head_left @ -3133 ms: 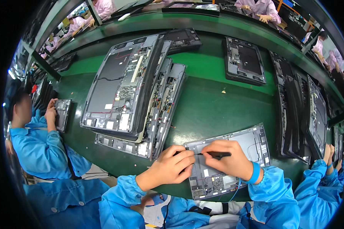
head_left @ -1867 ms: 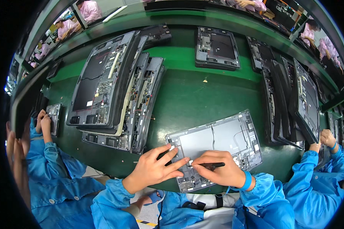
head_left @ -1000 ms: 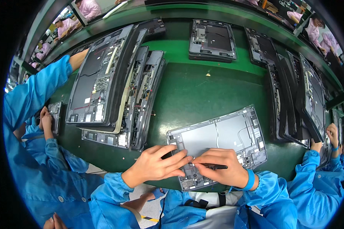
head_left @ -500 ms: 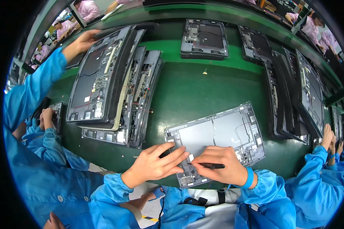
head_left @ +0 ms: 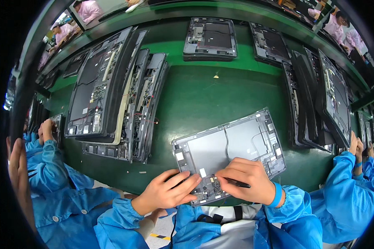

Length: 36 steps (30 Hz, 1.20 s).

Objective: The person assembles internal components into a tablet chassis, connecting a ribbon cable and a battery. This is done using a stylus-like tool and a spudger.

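Grey device [head_left: 210,145] lies partly under left hand [head_left: 167,191] (loosely spread) and right hand [head_left: 248,177], pinching a black tool [head_left: 239,183].

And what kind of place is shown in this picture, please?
Probably an electronics factory or repair workshop. A long green table carries stacks of opened flat devices, and people in blue coats are lined along it.

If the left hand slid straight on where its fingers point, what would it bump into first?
Probably the right hand, holding a black tool over the device; depth is hard to judge.
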{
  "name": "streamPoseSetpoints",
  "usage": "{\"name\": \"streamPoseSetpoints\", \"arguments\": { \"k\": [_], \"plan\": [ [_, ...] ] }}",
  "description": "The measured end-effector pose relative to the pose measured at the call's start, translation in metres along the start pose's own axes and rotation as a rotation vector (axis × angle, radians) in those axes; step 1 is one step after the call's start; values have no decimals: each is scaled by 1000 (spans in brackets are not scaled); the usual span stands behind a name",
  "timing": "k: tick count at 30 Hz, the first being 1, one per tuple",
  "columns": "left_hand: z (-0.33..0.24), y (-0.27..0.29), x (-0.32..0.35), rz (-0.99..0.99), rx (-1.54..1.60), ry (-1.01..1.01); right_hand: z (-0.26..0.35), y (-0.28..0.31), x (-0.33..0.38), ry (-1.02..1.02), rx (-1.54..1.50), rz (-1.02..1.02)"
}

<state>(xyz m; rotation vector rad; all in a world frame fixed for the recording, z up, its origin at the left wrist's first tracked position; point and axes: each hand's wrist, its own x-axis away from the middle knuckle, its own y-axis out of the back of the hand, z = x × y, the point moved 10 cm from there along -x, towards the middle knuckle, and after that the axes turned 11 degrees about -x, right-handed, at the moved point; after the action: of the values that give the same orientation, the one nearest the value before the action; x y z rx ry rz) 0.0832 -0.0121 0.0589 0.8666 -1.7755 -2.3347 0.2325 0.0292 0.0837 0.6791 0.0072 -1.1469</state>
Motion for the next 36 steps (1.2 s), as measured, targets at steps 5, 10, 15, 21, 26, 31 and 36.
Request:
{"name": "streamPoseSetpoints", "arguments": {
  "k": [5,10,15,21,26,31,36],
  "plan": [
    [0,2,1,-15,17,-18,3,5,5,59,-2,-49],
    [2,-1,-1,24,95,15,6,3,11,98,67,-63],
    [2,-4,0,21,120,17,7,4,13,72,136,-90],
    [6,-3,-1,-5,154,6,4,9,18,55,86,-182],
    [28,-4,20,-31,262,536,1,12,17,72,-15,-153],
    [26,-25,31,175,590,793,14,16,16,123,-54,-133],
    [29,-30,6,-295,1066,988,8,26,20,192,-91,-221]
  ]
}}
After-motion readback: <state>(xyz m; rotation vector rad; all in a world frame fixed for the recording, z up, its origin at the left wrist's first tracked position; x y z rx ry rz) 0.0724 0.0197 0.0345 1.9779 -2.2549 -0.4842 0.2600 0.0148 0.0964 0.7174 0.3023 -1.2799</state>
